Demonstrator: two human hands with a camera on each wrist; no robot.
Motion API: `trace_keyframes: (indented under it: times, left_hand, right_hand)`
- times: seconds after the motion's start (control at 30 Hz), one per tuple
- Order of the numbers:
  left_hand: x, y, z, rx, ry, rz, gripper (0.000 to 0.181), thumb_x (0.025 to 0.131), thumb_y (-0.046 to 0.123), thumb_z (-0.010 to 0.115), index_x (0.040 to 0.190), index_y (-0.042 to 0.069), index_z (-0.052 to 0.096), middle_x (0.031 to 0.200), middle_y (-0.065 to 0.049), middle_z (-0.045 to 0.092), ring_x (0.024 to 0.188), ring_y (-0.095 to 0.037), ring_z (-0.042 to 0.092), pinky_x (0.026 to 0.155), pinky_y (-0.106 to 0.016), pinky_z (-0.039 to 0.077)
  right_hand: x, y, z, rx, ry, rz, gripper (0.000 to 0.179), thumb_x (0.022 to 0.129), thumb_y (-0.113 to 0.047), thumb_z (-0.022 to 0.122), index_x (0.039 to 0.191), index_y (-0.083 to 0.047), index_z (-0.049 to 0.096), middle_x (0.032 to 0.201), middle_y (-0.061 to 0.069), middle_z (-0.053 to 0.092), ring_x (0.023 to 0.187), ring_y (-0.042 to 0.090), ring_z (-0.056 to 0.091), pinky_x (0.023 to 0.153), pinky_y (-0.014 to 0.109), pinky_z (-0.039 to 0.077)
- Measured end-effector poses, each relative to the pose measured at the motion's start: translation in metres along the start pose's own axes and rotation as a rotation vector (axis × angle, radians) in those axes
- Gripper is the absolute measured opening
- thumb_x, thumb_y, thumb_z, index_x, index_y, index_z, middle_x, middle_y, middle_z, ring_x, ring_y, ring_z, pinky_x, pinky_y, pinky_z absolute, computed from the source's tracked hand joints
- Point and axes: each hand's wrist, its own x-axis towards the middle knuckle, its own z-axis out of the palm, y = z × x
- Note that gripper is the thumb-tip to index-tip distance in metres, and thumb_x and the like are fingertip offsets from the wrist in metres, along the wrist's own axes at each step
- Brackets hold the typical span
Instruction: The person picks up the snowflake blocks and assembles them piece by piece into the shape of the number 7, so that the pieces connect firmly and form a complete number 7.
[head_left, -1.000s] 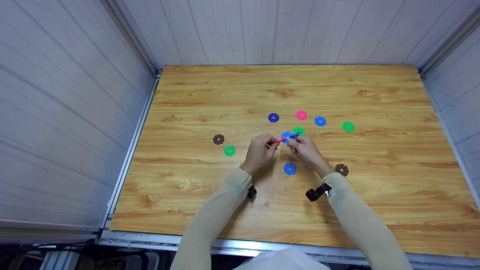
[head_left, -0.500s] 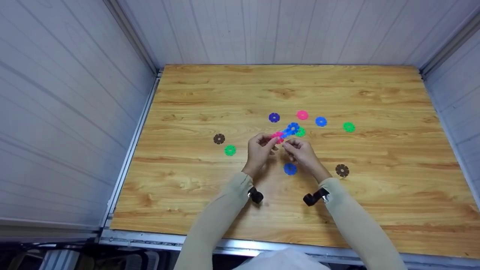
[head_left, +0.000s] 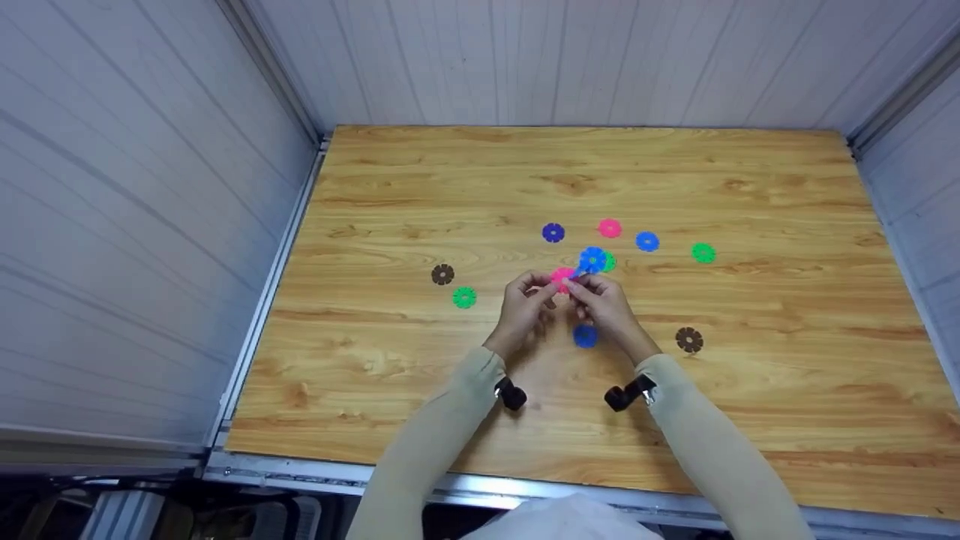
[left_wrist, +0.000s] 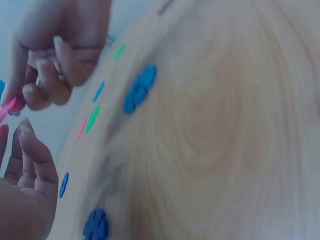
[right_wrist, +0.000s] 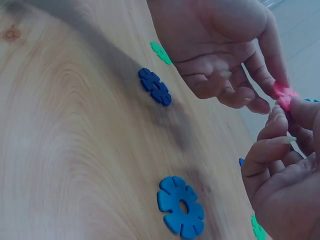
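Note:
Slotted snowflake building discs, joined together, are held up between both hands over the table. My left hand [head_left: 517,311] pinches the pink disc [head_left: 559,280] of this piece. The thumb and finger of my right hand [head_left: 609,306] pinch the same pink disc at its right side, where it meets the blue part. A blue disc [head_left: 592,259] stands out at the far end of the piece; another blue one between is partly covered by fingers. In the right wrist view the pink disc [right_wrist: 285,94] sits between the fingertips of both hands.
Loose discs lie flat around: blue [head_left: 585,336], brown [head_left: 689,340], brown [head_left: 442,274], green [head_left: 464,298], green [head_left: 703,253], purple-blue [head_left: 553,232], pink [head_left: 610,228] and blue [head_left: 647,241]. A dark blue disc [right_wrist: 155,86] lies near the left hand. White panels [head_left: 525,60] enclose the wooden table.
The right hand let go of the blue part, drew back a little, and has now come up against the pink disc. The left hand has kept its hold while the piece turned.

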Motion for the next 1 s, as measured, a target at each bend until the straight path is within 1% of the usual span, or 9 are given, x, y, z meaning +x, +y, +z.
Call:
trace_keyframes:
  times: [0.1, 0.2, 0.27, 0.37, 0.5, 0.6, 0.7, 0.83, 1.0]
  left_hand:
    - [0.001, 0.003, -0.008, 0.077, -0.022, 0.03, 0.012, 0.093, 0.004, 0.065, 0.102, -0.004, 0.063, 0.09, -0.006, 0.06, 0.063, -0.028, 0.054, 0.045, -0.031, 0.04]
    - [0.004, 0.005, -0.02, 0.209, -0.019, 0.07, 0.018, 0.09, -0.001, 0.064, 0.106, -0.009, 0.062, 0.092, -0.009, 0.061, 0.061, -0.02, 0.052, 0.051, -0.027, 0.041]
    - [0.005, 0.007, -0.028, 0.307, -0.029, 0.075, 0.023, 0.088, -0.003, 0.063, 0.109, -0.01, 0.061, 0.094, -0.011, 0.06, 0.061, -0.015, 0.05, 0.055, -0.025, 0.042]
    - [0.005, 0.011, -0.041, 0.473, -0.081, 0.046, 0.028, 0.087, -0.002, 0.063, 0.114, -0.008, 0.06, 0.097, -0.014, 0.058, 0.068, -0.012, 0.048, 0.061, -0.024, 0.043]
    - [0.003, 0.015, -0.055, 0.738, -0.162, -0.009, 0.034, 0.088, 0.007, 0.068, 0.12, 0.0, 0.06, 0.099, -0.012, 0.054, 0.08, -0.016, 0.05, 0.068, -0.028, 0.044]
    - [0.0, 0.016, -0.06, 0.949, -0.194, -0.037, 0.04, 0.087, 0.019, 0.073, 0.122, 0.006, 0.061, 0.099, -0.009, 0.054, 0.083, -0.017, 0.051, 0.069, -0.03, 0.045]
    - [-0.003, 0.016, -0.063, 1.112, -0.207, -0.052, 0.044, 0.085, 0.029, 0.078, 0.121, 0.009, 0.062, 0.101, -0.005, 0.055, 0.084, -0.017, 0.053, 0.069, -0.032, 0.047]
    - [-0.006, 0.017, -0.063, 1.218, -0.216, -0.051, 0.045, 0.083, 0.036, 0.081, 0.115, 0.009, 0.064, 0.102, -0.005, 0.054, 0.081, -0.017, 0.055, 0.071, -0.033, 0.05]
    - [-0.01, 0.017, -0.062, 1.24, -0.21, -0.059, 0.035, 0.084, 0.036, 0.08, 0.097, 0.008, 0.065, 0.096, -0.005, 0.052, 0.074, -0.018, 0.053, 0.065, -0.034, 0.05]
  right_hand:
    - [0.0, -0.003, -0.001, 0.023, 0.016, 0.017, 0.019, 0.099, -0.017, 0.063, 0.087, -0.003, 0.063, 0.067, 0.009, 0.057, 0.05, 0.011, 0.047, 0.042, 0.021, 0.036]
    - [0.0, -0.005, -0.002, 0.03, 0.019, 0.035, 0.018, 0.099, -0.016, 0.064, 0.085, -0.005, 0.063, 0.068, 0.006, 0.058, 0.05, 0.01, 0.049, 0.042, 0.019, 0.036]
    - [0.0, -0.005, -0.003, 0.026, 0.014, 0.039, 0.018, 0.099, -0.016, 0.064, 0.084, -0.005, 0.063, 0.068, 0.005, 0.058, 0.05, 0.01, 0.049, 0.042, 0.019, 0.036]
    - [0.001, -0.005, -0.004, 0.022, 0.016, 0.038, 0.019, 0.099, -0.016, 0.064, 0.084, -0.004, 0.063, 0.068, 0.004, 0.058, 0.05, 0.01, 0.049, 0.042, 0.019, 0.036]
    - [0.0, -0.005, -0.005, 0.031, 0.028, 0.034, 0.018, 0.099, -0.016, 0.063, 0.084, -0.004, 0.063, 0.068, 0.004, 0.057, 0.05, 0.009, 0.049, 0.042, 0.019, 0.036]
    - [-0.001, -0.006, -0.007, 0.033, 0.047, 0.042, 0.019, 0.099, -0.016, 0.064, 0.085, -0.004, 0.063, 0.069, 0.004, 0.057, 0.05, 0.008, 0.049, 0.043, 0.019, 0.035]
    - [-0.001, -0.006, -0.008, 0.032, 0.056, 0.056, 0.02, 0.099, -0.018, 0.064, 0.085, -0.004, 0.062, 0.07, 0.005, 0.057, 0.051, 0.008, 0.049, 0.043, 0.019, 0.036]
    - [0.0, -0.006, -0.009, 0.046, 0.067, 0.059, 0.019, 0.098, -0.018, 0.065, 0.085, -0.005, 0.062, 0.07, 0.004, 0.058, 0.05, 0.008, 0.049, 0.043, 0.019, 0.037]
    - [0.001, -0.007, -0.007, 0.062, 0.072, 0.064, 0.018, 0.099, -0.016, 0.064, 0.084, -0.005, 0.063, 0.068, 0.003, 0.058, 0.049, 0.008, 0.049, 0.043, 0.02, 0.036]
